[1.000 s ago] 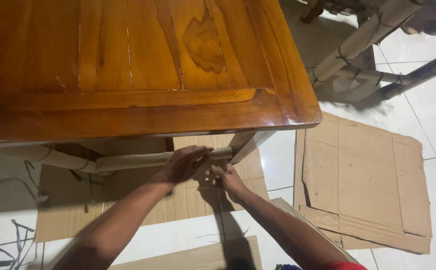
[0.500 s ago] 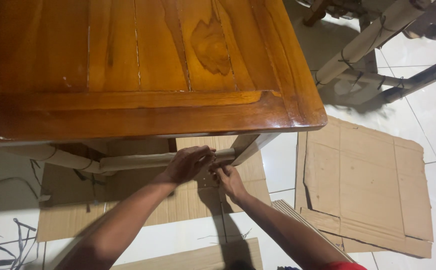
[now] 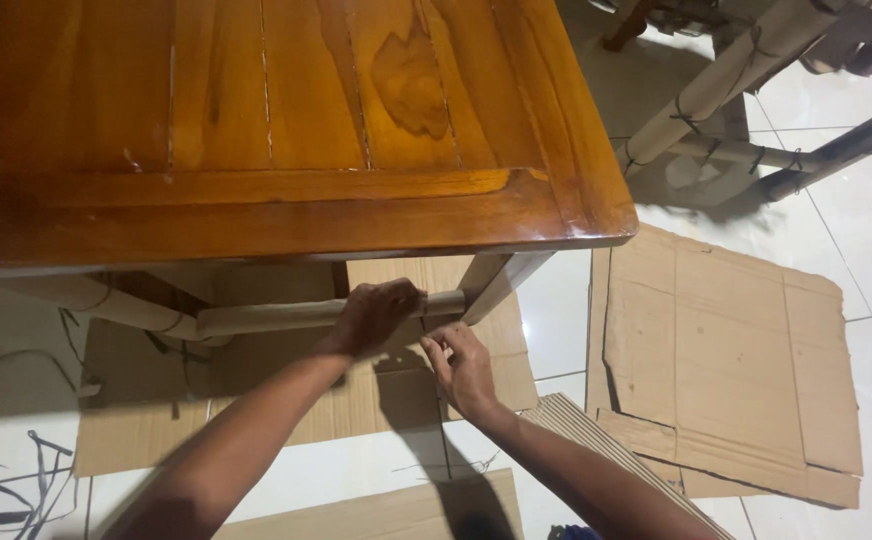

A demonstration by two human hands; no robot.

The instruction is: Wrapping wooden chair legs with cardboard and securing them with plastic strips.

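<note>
I see my left hand (image 3: 374,315) curled shut around the cardboard-wrapped rail (image 3: 286,317) under the wooden table (image 3: 286,215), pinning the wrap so it can't unroll. My right hand (image 3: 464,368), just below the rail, has fingers pinched together; what they pinch I can't tell. Flat cardboard (image 3: 726,360) lies beside the table.

Both our forearms are bare from the bottom edge of the view up to the wrists; no sleeve, cuff, watch or bracelet shows on either. Our left hand (image 3: 371,317) is bare, ungloved, and we see no ring on it. Our right hand (image 3: 464,368) is bare too, with short nails on the fingers (image 3: 436,345) and no ring that we can make out. Both arms are lean and sinewy, with faint hair along the forearms. Nothing of our clothing shows clearly in this view.
</note>
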